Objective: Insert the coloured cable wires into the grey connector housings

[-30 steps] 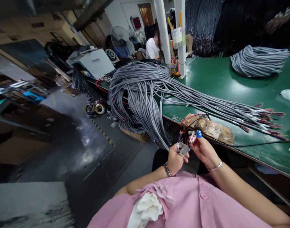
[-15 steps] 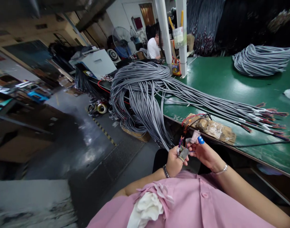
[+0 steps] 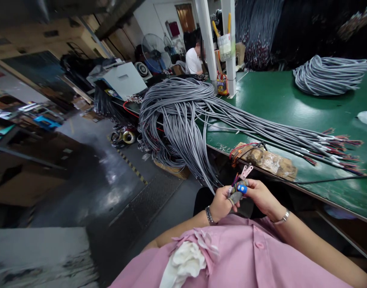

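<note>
In front of my waist, my left hand is closed on the end of a grey cable, its thumb in a grey finger cover. Thin coloured wires fan out from that cable end, purple and orange among them. My right hand meets it there, fingers pinched at the wires, with a blue wrap on the thumb. A small pale pink forked piece with holes sticks up from the right fingers; its lower part is hidden. The exact contact between fingertips and wires is hidden.
A thick bundle of grey cables drapes over the edge of the green table, stripped ends lying to the right. A wooden block with wires sits at the near edge. A coiled cable lies farther back; a person sits beyond.
My right hand has moved left and its thumb has come down onto the wires beside my left thumb. The pink piece has turned and shows its forked shape. My left hand stays nearly in place.
</note>
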### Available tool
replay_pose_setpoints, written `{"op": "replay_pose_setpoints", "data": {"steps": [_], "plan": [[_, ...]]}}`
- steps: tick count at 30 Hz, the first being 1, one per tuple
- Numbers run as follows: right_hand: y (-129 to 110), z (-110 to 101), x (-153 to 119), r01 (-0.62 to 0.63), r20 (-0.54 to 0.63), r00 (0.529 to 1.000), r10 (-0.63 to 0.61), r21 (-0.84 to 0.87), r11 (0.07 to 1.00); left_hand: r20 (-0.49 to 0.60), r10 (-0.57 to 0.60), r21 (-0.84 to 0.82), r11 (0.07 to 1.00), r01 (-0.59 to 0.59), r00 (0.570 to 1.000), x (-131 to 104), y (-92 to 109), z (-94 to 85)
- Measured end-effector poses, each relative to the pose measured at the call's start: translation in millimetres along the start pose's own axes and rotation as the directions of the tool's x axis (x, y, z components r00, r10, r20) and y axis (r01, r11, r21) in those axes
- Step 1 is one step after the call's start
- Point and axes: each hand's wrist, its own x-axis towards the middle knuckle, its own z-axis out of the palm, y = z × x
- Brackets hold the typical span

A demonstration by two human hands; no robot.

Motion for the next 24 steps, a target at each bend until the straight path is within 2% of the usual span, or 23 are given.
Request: {"op": "replay_pose_setpoints", "data": {"steps": [4,9,13,16,19,24], "plan": [[3.7,7.5,-1.5,-0.026,-0.069,0.997,0.031,0.072,0.997,-0.113,0.019,-0.037,0.999,-0.024,0.993,-2.2,-0.9,2.1],[5.9,2.1,-1.2,-0.096,0.073,0.994,0.076,0.325,0.941,-0.181,0.014,-0.104,0.994,-0.033,0.983,-2.0,0.7,3.7],[4.8,-16.1,8.8,-0.148,0.079,0.989,0.126,0.477,0.866,-0.184,-0.01,-0.207,0.978,-0.029,0.983,1.2,5.4,3.6],[1.2,-21.0,19.6,-0.126,0.054,0.992,0.114,0.493,0.861,-0.153,-0.024,-0.256,0.967,-0.016,0.988,4.4,8.4,6.3],[-2.1,-17.0,26.8,-0.064,-0.041,0.995,0.093,0.457,0.887,-0.124,-0.034,-0.277,0.961,-0.002,0.992,8.4,9.3,10.8],[-1.5,-10.1,29.0,0.017,-0.124,0.991,0.046,0.464,0.886,-0.163,-0.066,-0.316,0.949,0.011,0.984,15.9,6.7,15.7]]}}
